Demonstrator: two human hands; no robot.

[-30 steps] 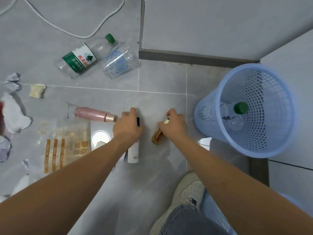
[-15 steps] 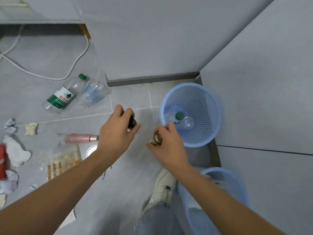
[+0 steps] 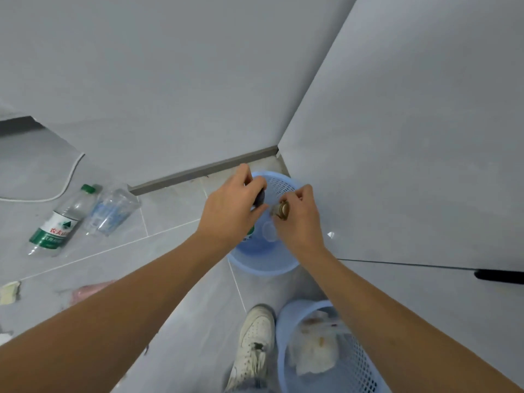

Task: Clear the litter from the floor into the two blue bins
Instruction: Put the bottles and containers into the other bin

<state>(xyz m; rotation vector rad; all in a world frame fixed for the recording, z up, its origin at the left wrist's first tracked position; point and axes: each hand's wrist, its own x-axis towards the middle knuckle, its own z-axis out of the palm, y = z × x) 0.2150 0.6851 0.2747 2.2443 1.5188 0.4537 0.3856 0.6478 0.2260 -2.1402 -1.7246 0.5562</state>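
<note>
Both hands hover over the far blue bin (image 3: 279, 184) in the corner. My left hand (image 3: 231, 212) grips a tube with a black cap (image 3: 259, 197); only the cap shows. My right hand (image 3: 297, 219) pinches a small amber bottle (image 3: 280, 210) with a gold top. Inside that bin lies a clear bottle with a green cap, mostly hidden by my hands. A second blue bin (image 3: 351, 361) near my foot holds crumpled paper. On the floor at left lie a green-labelled water bottle (image 3: 58, 222), a clear plastic cup (image 3: 112, 212) and a pink bottle (image 3: 88, 290).
Grey walls meet in a corner right behind the far bin. A white cable (image 3: 69, 177) runs along the floor at left. A yellowish scrap (image 3: 10, 290) lies at the left edge. My white shoe (image 3: 253, 341) stands beside the near bin.
Both hands rose from the floor with the tube and the amber bottle and moved right, over the far bin. The view tilted up towards the wall corner.
</note>
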